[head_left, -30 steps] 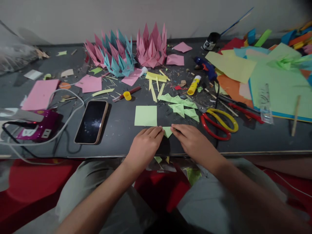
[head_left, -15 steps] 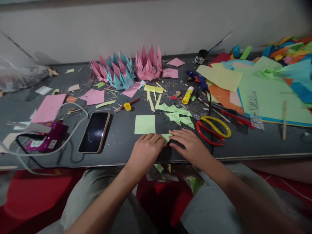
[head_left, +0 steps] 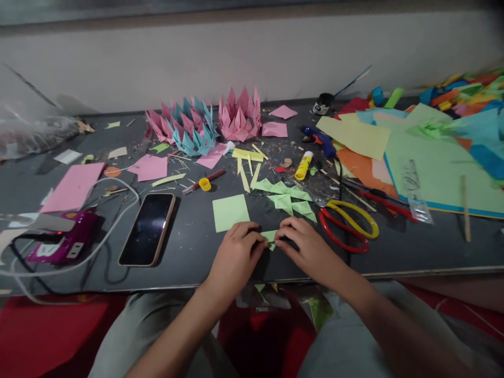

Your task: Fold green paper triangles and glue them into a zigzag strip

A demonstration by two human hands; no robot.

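Between my two hands is a small folded piece of light green paper [head_left: 270, 236], low over the table's front part. My left hand [head_left: 241, 251] pinches its left end between thumb and fingers. The right end is pinched by my right hand [head_left: 303, 244]. Just behind my left hand lies a flat square of green paper [head_left: 231, 212]. Several folded green paper pieces [head_left: 284, 201] lie beyond my right hand. Red and yellow handled scissors [head_left: 348, 226] rest to the right of that hand.
A phone [head_left: 147, 229] and a purple power adapter [head_left: 63, 241] with cables are at left. Pink and blue folded paper crowns [head_left: 239, 118] stand at the back. A glue stick [head_left: 303, 165], a glue gun [head_left: 321, 140] and stacked coloured sheets [head_left: 441, 168] occupy the right.
My fingers have shifted from lying over the green paper to pinching its two ends, and more of the folded paper shows. The view has tilted slightly, so the table appears lower.
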